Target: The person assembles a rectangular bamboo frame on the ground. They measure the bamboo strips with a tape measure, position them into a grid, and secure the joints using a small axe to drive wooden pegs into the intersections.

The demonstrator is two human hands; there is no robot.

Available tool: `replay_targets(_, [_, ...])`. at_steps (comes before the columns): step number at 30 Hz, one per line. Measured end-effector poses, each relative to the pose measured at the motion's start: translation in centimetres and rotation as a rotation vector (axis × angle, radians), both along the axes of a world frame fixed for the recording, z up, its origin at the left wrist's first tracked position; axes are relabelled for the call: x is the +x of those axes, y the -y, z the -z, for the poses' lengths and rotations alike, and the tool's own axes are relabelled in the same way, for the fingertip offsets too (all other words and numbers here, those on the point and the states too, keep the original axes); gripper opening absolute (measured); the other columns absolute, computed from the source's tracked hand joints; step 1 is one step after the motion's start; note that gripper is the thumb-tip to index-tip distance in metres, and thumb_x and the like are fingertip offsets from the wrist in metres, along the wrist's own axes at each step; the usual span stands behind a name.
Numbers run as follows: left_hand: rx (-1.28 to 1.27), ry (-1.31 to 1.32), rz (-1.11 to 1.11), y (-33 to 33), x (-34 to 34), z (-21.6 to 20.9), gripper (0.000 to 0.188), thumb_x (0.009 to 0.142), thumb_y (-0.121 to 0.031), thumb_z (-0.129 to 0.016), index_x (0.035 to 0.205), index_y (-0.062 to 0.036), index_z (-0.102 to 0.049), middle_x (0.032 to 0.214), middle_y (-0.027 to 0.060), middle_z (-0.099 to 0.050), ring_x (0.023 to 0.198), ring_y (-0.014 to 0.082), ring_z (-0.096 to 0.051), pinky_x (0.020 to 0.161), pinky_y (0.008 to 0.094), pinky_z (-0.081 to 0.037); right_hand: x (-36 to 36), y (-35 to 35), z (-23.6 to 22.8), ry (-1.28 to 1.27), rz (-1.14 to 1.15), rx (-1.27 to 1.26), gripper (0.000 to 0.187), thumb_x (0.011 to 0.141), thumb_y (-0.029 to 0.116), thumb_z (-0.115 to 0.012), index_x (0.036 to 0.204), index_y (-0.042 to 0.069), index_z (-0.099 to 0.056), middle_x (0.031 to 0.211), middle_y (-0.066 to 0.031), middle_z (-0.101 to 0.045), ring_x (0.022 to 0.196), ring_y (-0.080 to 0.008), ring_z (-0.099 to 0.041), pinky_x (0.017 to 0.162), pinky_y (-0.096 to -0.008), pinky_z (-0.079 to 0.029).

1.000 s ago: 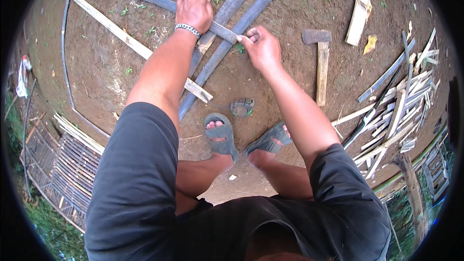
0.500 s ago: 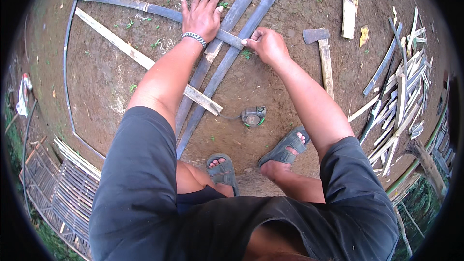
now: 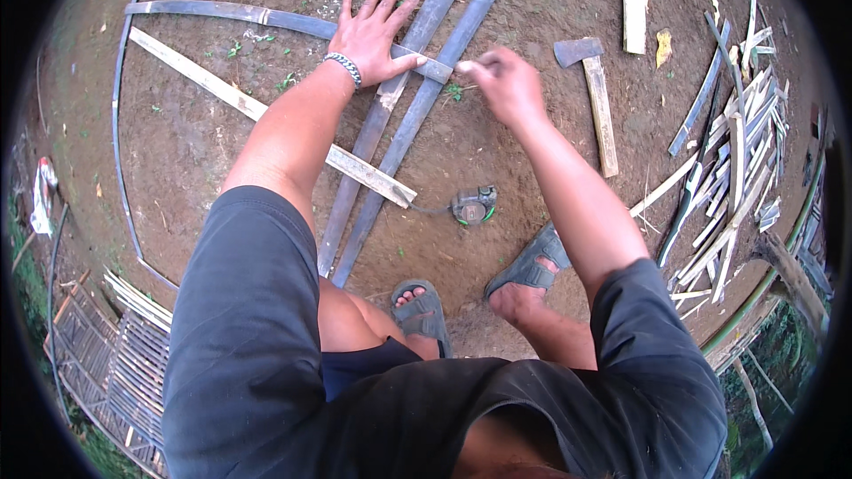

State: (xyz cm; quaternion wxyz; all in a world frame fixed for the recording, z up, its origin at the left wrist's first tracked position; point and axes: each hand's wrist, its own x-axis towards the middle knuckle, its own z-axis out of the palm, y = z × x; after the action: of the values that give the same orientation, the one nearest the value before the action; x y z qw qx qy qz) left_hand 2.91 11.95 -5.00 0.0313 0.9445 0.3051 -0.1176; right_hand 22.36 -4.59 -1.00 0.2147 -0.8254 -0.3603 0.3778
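My left hand (image 3: 366, 43), with a chain bracelet at the wrist, lies with fingers spread over a dark split-bamboo strip (image 3: 293, 20). That strip crosses two long dark bamboo strips, a left one (image 3: 364, 133) and a right one (image 3: 413, 120), near its right end. My right hand (image 3: 508, 87) hovers just right of that end; its fingers are curled, thumb and forefinger pointing at it, with nothing visible in them. A pale bamboo strip (image 3: 200, 74) passes under my left forearm. By its near end sits a tape measure (image 3: 473, 206), its blade reaching toward the strip.
An axe (image 3: 596, 93) with a wooden handle lies right of my right arm. Farther right is a heap of split bamboo pieces (image 3: 732, 182). A pale bamboo piece (image 3: 633, 0) lies at the far right, and a slatted bamboo panel (image 3: 133, 372) stands at the near left.
My right hand has drawn back slightly from the end of the dark bamboo strip it was touching. My left thumb now stretches out along that strip.
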Motion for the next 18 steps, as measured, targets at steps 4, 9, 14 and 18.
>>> replay_targets(4, [0.028, -0.038, -0.001, 0.0, -0.1, -0.5, 0.098, 0.087, -0.080, -0.052, 0.166, -0.0336, -0.015, 0.173, 0.0045, -0.014, 0.159, 0.0277, -0.015, 0.125, 0.0655, -0.015, 6.7, 8.9, 1.6, 0.599, 0.113, 0.210, 0.043, 0.089, 0.035, -0.078, 0.122, 0.009, -0.067, 0.123, -0.0163, -0.064, 0.117, -0.0307, -0.061, 0.100, -0.0423, -0.048])
replay_targets(9, [0.029, -0.003, 0.000, -0.1, -0.3, 0.1, 0.100, 0.086, -0.077, -0.056, 0.166, -0.0327, -0.016, 0.173, 0.0067, -0.015, 0.159, 0.0292, -0.014, 0.124, 0.0656, -0.015, 11.9, 17.6, 2.3, 0.738, 0.079, -0.189, 0.054, 0.094, 0.030, -0.070, 0.143, 0.012, -0.055, 0.135, -0.0192, -0.057, 0.128, -0.0357, -0.053, 0.109, -0.0472, -0.042])
replay_targets(14, [-0.005, 0.045, -0.002, -0.1, 0.2, -0.1, 0.102, 0.084, -0.071, -0.062, 0.166, -0.0301, -0.016, 0.173, 0.0086, -0.015, 0.159, 0.0303, -0.014, 0.124, 0.0648, -0.016, 13.4, 18.5, 3.2, 0.655, -0.014, -0.088, 0.053, 0.094, 0.027, -0.071, 0.142, 0.010, -0.055, 0.127, -0.0207, -0.060, 0.124, -0.0398, -0.055, 0.106, -0.0491, -0.045])
replay_targets(18, [-0.024, -0.020, -0.026, -0.4, -0.3, -0.5, 0.100, 0.085, -0.074, -0.059, 0.166, -0.0321, -0.016, 0.173, 0.0077, -0.015, 0.160, 0.0291, -0.014, 0.125, 0.0654, -0.013, 12.5, 16.9, 1.9, 0.607, -0.024, -0.160, 0.056, 0.094, 0.022, -0.070, 0.145, 0.009, -0.051, 0.130, -0.0213, -0.057, 0.125, -0.0401, -0.055, 0.108, -0.0489, -0.045])
